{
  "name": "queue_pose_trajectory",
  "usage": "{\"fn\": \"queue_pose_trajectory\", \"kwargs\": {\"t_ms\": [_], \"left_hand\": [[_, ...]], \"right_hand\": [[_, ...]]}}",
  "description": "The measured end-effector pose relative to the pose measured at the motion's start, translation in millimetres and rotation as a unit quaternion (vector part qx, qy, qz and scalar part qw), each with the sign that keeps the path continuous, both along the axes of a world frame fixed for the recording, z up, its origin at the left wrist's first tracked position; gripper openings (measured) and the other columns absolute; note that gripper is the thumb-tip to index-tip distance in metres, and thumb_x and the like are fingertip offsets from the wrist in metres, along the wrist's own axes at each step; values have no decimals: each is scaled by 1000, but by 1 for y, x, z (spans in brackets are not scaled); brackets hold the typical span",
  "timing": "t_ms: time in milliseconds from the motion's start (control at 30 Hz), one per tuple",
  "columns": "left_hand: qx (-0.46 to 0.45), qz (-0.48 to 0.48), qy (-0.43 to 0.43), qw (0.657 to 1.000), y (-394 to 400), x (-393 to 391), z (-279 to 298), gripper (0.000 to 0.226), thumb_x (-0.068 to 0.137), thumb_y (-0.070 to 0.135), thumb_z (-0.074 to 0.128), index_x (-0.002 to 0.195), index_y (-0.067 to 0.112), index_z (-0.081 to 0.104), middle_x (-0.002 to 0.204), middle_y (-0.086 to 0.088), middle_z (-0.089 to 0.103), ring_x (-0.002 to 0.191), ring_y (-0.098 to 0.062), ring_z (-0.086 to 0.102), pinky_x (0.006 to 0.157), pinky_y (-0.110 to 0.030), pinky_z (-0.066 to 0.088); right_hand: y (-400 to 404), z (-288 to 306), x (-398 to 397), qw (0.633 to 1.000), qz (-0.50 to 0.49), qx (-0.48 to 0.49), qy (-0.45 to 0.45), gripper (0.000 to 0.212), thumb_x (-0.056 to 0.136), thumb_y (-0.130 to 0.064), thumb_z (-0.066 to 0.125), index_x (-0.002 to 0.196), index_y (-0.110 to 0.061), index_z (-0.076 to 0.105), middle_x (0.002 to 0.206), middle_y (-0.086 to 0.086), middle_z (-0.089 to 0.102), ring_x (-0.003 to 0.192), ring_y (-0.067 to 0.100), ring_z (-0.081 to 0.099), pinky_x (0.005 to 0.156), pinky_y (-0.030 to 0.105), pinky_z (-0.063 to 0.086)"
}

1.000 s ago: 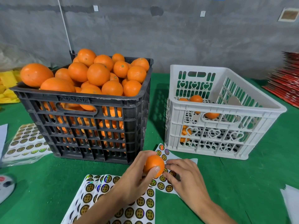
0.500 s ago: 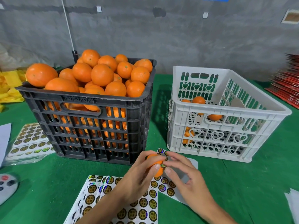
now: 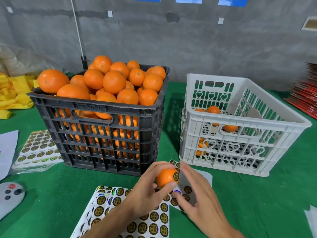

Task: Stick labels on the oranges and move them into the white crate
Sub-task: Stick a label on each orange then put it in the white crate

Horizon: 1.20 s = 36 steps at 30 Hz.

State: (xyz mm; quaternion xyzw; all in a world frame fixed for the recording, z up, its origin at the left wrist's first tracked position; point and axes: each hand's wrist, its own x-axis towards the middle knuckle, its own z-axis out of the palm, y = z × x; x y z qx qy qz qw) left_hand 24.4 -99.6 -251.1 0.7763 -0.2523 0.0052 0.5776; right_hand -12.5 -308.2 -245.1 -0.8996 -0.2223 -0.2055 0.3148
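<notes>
My left hand (image 3: 145,191) grips a small orange (image 3: 165,176) in front of the two crates. A round gold-and-black label (image 3: 176,176) sits on the orange's right side. My right hand (image 3: 199,196) hovers just right of the orange with fingers spread, holding nothing. Under both hands lie label sheets (image 3: 137,224) on the green table. The black crate (image 3: 106,134) at the left is heaped with oranges (image 3: 114,81). The white crate (image 3: 240,127) at the right holds a few oranges (image 3: 213,109) low inside.
More label sheets (image 3: 36,148) lie left of the black crate, beside white paper (image 3: 6,150). A grey remote (image 3: 10,194) sits at the near left. Yellow material (image 3: 13,93) is piled at far left, red stacked items (image 3: 307,93) at far right. A grey wall stands behind.
The right hand brought a label from the sheet up to the orange; the label now sits on the fruit and the right fingers have come off it and spread.
</notes>
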Motion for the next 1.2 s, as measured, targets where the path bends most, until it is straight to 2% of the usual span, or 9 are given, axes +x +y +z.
{"fn": "queue_pose_trajectory", "kwargs": {"t_ms": [267,467,667,733,833,900,1000,1100,1200], "left_hand": [[-98,16,25,995,-2,-13,40,66,85,38,88,143,33,57,136,0,64,122,-28,64,98,-49,58],[-125,-80,-29,988,-40,-1,117,66,102,34,66,158,45,32,164,9,37,145,-19,47,115,-46,45],[71,-15,-214,974,-67,52,206,65,107,14,52,164,32,24,170,16,19,155,3,15,129,-34,20],[138,36,-248,958,-66,64,227,57,105,10,52,157,30,41,162,12,39,149,-1,33,125,-34,31],[204,192,-329,902,-44,80,246,34,98,9,55,117,28,75,122,10,72,113,-9,64,90,-29,54],[255,278,-299,876,-14,93,255,24,95,15,58,103,29,76,107,7,74,102,-17,66,75,-31,52],[389,295,-128,863,40,117,257,12,91,27,67,103,27,68,105,2,69,106,-24,66,82,-38,55],[418,268,-51,866,67,126,255,41,80,40,83,116,28,67,116,0,64,116,-23,60,89,-36,52],[552,255,-19,794,68,133,254,74,77,46,83,143,38,51,141,0,52,131,-26,51,100,-43,51]], "right_hand": [[8,20,1,972,12,-70,-226,73,96,-44,68,155,-15,37,164,-2,36,149,18,39,115,40,40],[-8,86,27,940,-57,-47,-333,68,97,-29,70,152,-5,38,159,13,42,147,26,42,117,50,40],[-32,150,74,922,-163,-19,-351,74,93,-15,75,154,-1,35,159,18,39,145,31,43,112,53,45],[-37,157,85,923,-209,-35,-322,72,92,-15,75,154,-4,39,161,16,37,147,34,40,110,58,46],[-38,141,93,929,-244,-65,-270,62,97,-18,70,154,-15,44,164,9,33,149,32,36,112,58,43],[-35,127,95,926,-244,-81,-277,45,104,-25,58,147,-16,54,161,9,39,145,30,44,115,53,42],[-26,114,98,922,-241,-121,-277,43,101,-34,46,134,-14,65,150,11,54,128,31,58,114,47,39],[-19,110,101,917,-258,-120,-280,45,97,-34,46,129,-12,69,139,10,64,118,33,61,109,51,41],[-18,109,103,917,-261,-114,-279,44,96,-33,50,128,-12,71,134,8,67,116,33,62,108,53,42]]}}
